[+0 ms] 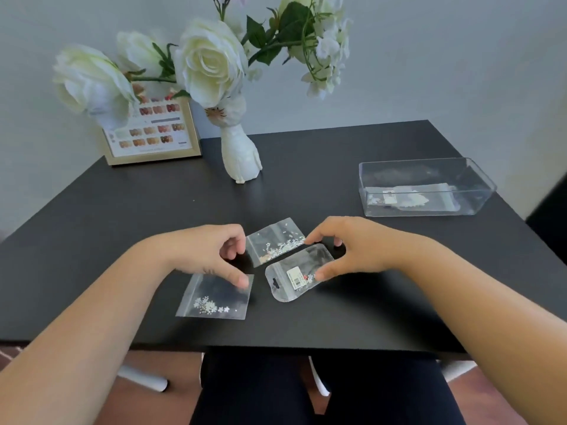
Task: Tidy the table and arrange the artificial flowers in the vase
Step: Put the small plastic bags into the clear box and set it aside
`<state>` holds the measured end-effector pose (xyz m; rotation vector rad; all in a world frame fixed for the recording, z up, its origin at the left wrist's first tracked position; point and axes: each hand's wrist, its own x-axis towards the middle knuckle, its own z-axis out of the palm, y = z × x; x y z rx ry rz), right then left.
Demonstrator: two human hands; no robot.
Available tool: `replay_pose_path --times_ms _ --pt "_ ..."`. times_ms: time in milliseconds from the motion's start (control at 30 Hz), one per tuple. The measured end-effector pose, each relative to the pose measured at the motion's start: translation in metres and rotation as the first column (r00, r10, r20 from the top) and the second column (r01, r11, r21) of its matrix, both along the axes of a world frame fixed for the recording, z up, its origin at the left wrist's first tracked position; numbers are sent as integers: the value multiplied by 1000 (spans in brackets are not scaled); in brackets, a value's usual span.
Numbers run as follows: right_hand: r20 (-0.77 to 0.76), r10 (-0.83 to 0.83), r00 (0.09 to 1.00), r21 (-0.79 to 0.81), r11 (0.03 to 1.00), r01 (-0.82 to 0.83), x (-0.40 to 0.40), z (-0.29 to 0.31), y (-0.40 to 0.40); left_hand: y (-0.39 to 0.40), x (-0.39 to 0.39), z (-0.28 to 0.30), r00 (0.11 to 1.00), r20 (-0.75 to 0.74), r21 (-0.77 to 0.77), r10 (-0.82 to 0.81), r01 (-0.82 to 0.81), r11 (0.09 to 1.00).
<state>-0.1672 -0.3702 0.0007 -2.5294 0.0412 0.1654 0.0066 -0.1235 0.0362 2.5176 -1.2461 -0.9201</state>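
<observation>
Three small clear bags of tiny flower-shaped pieces lie near the front of the black table (116, 210). My left hand (208, 250) hovers with fingers apart, its thumb resting on the top corner of the left bag (214, 299) and its fingertips by the left edge of the middle bag (273, 240). My right hand (349, 246) pinches the labelled pouch (291, 268) between thumb and fingers, and its index fingertip touches the middle bag's right corner. White artificial flowers (211, 59) stand in a white vase (239, 154) at the back.
A clear plastic box (429, 211) with a few similar bags inside sits at the right of the table. A gold-framed colour chart (153, 130) leans against the wall at the back left, partly behind the flowers. My lap is below the table's front edge.
</observation>
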Motion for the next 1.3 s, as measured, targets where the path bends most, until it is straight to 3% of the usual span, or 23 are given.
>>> replay_pose_path --times_ms 233,533,633,1000,1167,1300 --pt "-66 19 998 -46 999 -22 -1 -1 6 43 -12 -16 989 138 55 45 -52 997" --pt "161 -163 973 136 980 142 -22 -3 -14 26 -19 -16 985 165 68 47 -59 996" --pt "205 -218 954 175 967 183 -29 -4 -20 22 -19 -13 993 98 52 68 -73 996" --pt "334 -273 902 226 952 205 -32 -1 -21 20 -26 -14 993 116 -17 9 -7 1000" --pt "439 -400 804 298 909 290 -39 20 -37 11 -31 -5 996 -6 14 -91 91 996" --pt "488 -554 674 320 832 452 -49 33 -67 -17 -42 12 983 -78 -65 -164 159 985"
